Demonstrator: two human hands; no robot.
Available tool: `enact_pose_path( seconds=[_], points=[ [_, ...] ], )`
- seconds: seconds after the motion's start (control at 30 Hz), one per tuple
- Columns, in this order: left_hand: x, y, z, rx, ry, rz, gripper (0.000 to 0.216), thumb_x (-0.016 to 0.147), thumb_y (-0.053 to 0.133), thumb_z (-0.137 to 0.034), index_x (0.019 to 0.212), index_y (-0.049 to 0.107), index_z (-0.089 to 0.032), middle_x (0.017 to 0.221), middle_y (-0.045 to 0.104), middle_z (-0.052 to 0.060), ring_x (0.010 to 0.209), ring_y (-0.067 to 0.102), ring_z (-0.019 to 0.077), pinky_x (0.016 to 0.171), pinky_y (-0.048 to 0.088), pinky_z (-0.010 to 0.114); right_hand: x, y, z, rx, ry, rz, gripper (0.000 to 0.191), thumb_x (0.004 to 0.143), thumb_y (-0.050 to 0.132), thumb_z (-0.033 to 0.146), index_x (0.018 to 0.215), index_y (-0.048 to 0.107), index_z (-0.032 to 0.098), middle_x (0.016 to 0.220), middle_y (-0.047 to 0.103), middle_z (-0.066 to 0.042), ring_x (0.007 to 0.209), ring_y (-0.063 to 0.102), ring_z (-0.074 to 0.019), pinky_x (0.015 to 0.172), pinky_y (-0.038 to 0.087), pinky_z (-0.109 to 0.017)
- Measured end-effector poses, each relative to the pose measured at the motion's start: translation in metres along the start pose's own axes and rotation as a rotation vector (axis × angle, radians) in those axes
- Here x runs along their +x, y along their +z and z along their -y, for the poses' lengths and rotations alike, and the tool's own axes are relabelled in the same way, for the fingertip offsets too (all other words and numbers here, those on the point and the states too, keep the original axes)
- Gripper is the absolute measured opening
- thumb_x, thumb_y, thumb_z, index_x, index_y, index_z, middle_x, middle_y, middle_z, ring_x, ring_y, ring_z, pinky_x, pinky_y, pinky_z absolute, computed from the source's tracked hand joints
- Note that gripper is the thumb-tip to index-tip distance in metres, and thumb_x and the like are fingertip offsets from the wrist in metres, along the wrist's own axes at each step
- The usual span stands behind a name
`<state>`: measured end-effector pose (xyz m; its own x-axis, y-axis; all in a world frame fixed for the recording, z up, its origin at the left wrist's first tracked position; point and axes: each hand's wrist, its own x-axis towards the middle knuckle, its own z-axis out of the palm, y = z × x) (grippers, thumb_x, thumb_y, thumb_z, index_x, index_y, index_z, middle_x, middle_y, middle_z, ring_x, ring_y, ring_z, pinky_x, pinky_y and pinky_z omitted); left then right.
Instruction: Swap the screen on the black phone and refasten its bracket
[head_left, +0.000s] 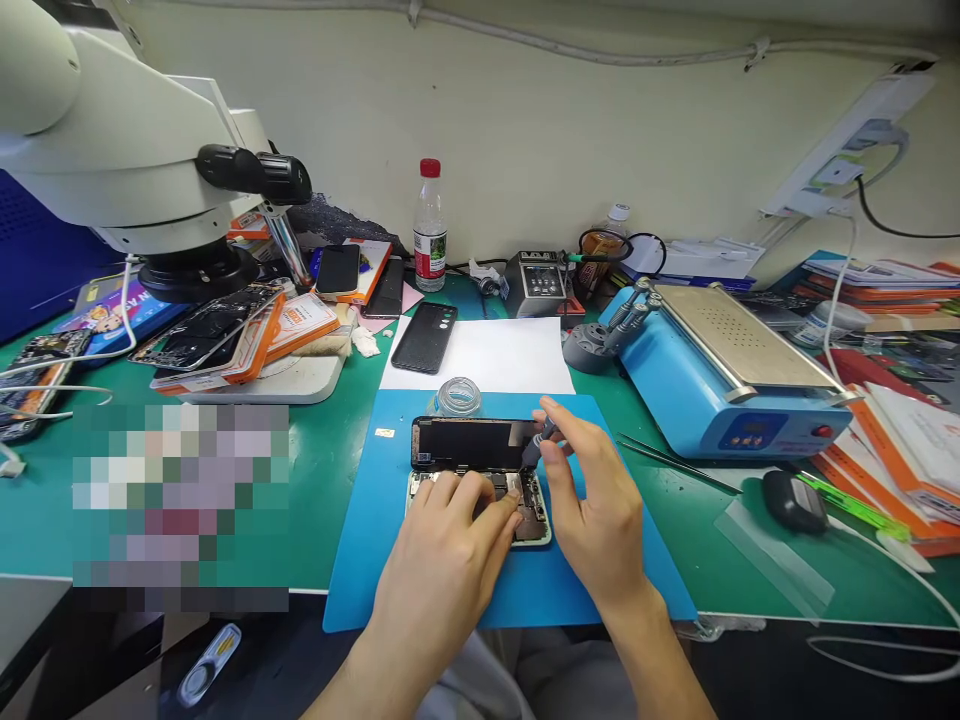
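Observation:
An opened smartphone [534, 512] lies on a blue mat [367, 560], its inner parts showing and its screen [465, 440] tilted up along the far edge. My left hand [442, 540] covers the phone's left half, with bent fingers pressing it down and fingertips touching the inside. Between the thumb and fingers of my right hand [600, 500] is a small grey screwdriver [537, 446], held over the phone's right side; its tip is hard to make out. Just behind the screen stands a clear round jar [457, 397].
A black phone cover [424, 338] rests partly on white paper [510, 350]. To the right are tweezers [679, 464], a screwdriver stand [589, 348] and a blue heating plate machine [675, 390]. A microscope [150, 170] overhangs stacked phones and boxes at left. A bottle [430, 230] stands behind.

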<state>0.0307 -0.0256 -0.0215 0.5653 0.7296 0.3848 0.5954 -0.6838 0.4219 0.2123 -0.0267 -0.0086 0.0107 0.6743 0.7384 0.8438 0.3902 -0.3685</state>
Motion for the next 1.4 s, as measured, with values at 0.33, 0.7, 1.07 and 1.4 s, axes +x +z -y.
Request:
enact_pose_path(
  seconds=[0.33, 0.7, 1.07, 1.4],
  points=[
    [0.000, 0.001, 0.001, -0.007, 0.006, -0.014, 0.028, 0.111, 0.049, -0.025, 0.130, 0.068, -0.024, 0.109, 0.065, 0.006, 0.094, 0.057, 0.0246, 0.080, 0.050, 0.044, 0.009, -0.006, 0.005, 0.023, -0.003, -0.015, 0.042, 0.102, 0.065, 0.009, 0.142, 0.062, 0.023, 0.114, 0.073, -0.006, 0.103, 0.066, -0.0211, 0.091, 0.054, -0.038],
    [-0.001, 0.002, 0.000, 0.001, 0.006, -0.027, 0.026, 0.110, 0.051, -0.025, 0.129, 0.069, -0.024, 0.111, 0.065, 0.007, 0.095, 0.059, 0.0250, 0.081, 0.050, 0.044, 0.012, -0.007, 0.003, 0.065, 0.060, -0.032, 0.035, 0.104, 0.065, 0.013, 0.136, 0.065, 0.024, 0.110, 0.072, -0.005, 0.102, 0.065, -0.0208, 0.090, 0.054, -0.039],
    [0.000, 0.003, 0.001, -0.011, -0.002, -0.051, 0.025, 0.110, 0.054, -0.027, 0.126, 0.072, -0.026, 0.110, 0.065, 0.006, 0.093, 0.059, 0.0239, 0.080, 0.052, 0.043, 0.010, -0.005, 0.002, 0.063, 0.025, -0.055, 0.033, 0.104, 0.063, 0.013, 0.134, 0.064, 0.026, 0.110, 0.074, -0.005, 0.099, 0.066, -0.0216, 0.090, 0.050, -0.042],
    [0.000, 0.003, 0.000, -0.025, -0.017, -0.046, 0.024, 0.109, 0.054, -0.026, 0.124, 0.072, -0.027, 0.110, 0.065, 0.005, 0.093, 0.058, 0.0234, 0.081, 0.051, 0.044, 0.010, -0.006, 0.000, 0.070, 0.008, -0.067, 0.033, 0.103, 0.064, 0.012, 0.132, 0.066, 0.026, 0.109, 0.072, -0.005, 0.101, 0.065, -0.0229, 0.090, 0.050, -0.042]
  ],
)
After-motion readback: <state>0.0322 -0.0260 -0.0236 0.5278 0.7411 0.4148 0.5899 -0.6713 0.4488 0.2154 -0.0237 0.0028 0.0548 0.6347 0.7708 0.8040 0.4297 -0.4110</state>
